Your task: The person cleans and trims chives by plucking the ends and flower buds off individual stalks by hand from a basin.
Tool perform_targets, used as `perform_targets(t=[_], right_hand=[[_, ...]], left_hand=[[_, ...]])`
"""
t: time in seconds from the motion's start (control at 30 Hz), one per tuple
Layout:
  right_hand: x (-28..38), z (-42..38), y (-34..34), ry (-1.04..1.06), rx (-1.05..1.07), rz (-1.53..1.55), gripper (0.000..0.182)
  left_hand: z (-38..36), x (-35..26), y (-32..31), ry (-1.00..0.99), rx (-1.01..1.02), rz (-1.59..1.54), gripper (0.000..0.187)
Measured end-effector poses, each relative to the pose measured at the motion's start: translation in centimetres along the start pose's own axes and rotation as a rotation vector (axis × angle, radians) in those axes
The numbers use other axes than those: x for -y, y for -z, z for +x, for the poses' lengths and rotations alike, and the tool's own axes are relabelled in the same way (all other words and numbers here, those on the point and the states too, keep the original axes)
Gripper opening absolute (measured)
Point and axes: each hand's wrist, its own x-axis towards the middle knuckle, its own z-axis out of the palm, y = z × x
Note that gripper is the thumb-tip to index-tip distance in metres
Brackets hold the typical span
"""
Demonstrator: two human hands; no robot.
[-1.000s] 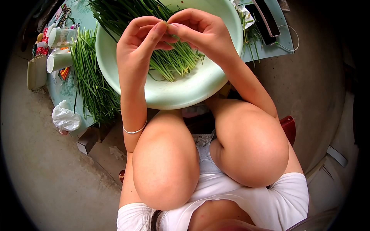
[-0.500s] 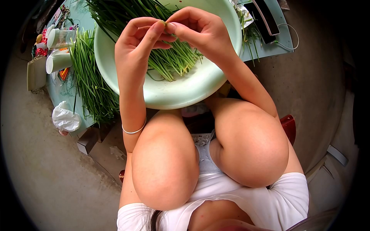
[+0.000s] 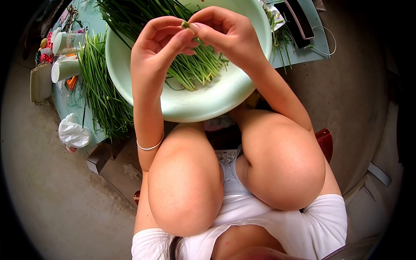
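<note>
Over the pale green basin, my two hands meet at the fingertips. A tiny green piece, too small to name exactly, sits between them. My right hand pinches it with thumb and index finger. My left hand has its thumb and index finger curled around the piece from the other side, the other fingers bent loosely. Garlic chives lie in the basin beneath, dark leaves toward the back left and pale stalk ends toward me; my hands partly cover them.
Another pile of chives lies on the table left of the basin. Beside it are a clear cup, a white cup and a crumpled white plastic bag. A black device with a cable and loose chive scraps lie at right.
My left thumb has drawn back slightly from the fingertips, so the small green piece shows more. Both hands otherwise keep nearly the same place.
</note>
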Motion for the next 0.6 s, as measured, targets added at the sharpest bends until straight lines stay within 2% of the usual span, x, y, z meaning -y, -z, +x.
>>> perform_targets(t=[0.6], right_hand=[[0.28, -0.11, 0.18, -0.02, 0.029, 0.035, 0.015]], left_hand=[[-0.12, -0.04, 0.34, -0.005, -0.013, 0.091, 0.019]])
